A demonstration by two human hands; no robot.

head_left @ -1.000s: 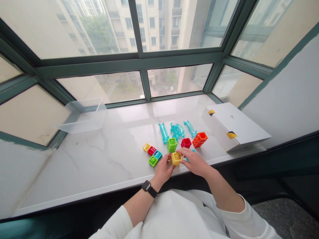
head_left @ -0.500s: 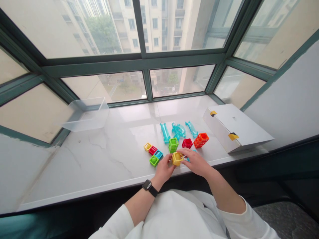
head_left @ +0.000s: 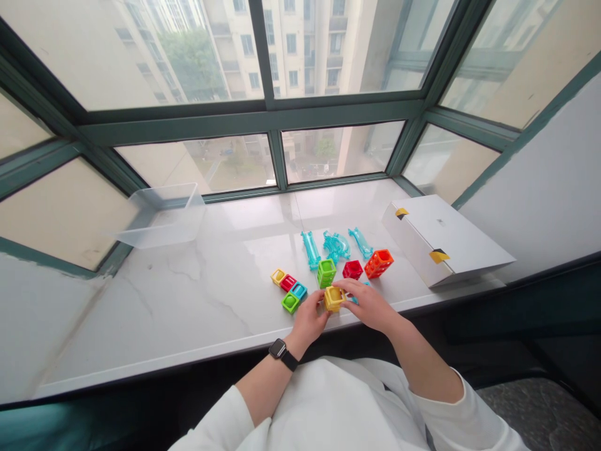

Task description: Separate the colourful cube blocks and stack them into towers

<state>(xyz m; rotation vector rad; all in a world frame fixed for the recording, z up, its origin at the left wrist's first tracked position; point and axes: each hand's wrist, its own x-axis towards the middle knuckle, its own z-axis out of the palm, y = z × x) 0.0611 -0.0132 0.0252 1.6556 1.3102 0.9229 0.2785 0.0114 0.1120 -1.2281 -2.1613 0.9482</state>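
Observation:
A yellow open cube block (head_left: pixel 333 298) rests on the white marble sill (head_left: pixel 197 300), with a green piece inside it. My left hand (head_left: pixel 310 322) grips its left side, fingers closed on it. From the right, my right hand (head_left: pixel 369 304) pinches its top right edge. A bit of blue block (head_left: pixel 355 299) peeks out under my right hand. Just behind stand a green cube (head_left: pixel 325 272), a red cube (head_left: pixel 352 270) and an orange tower block (head_left: pixel 378 264). To the left lies a row of small yellow, red, blue and green cubes (head_left: pixel 288 290).
Translucent teal track pieces (head_left: pixel 334 246) lie behind the cubes. A white cardboard box (head_left: pixel 444 241) sits at the right end of the sill. A clear plastic bin (head_left: pixel 159 216) stands at the far left by the window. A black watch (head_left: pixel 280 353) is on my left wrist.
Both hands stay on the yellow cube with only slight finger shifts. The view moved a little to the right after the first frame.

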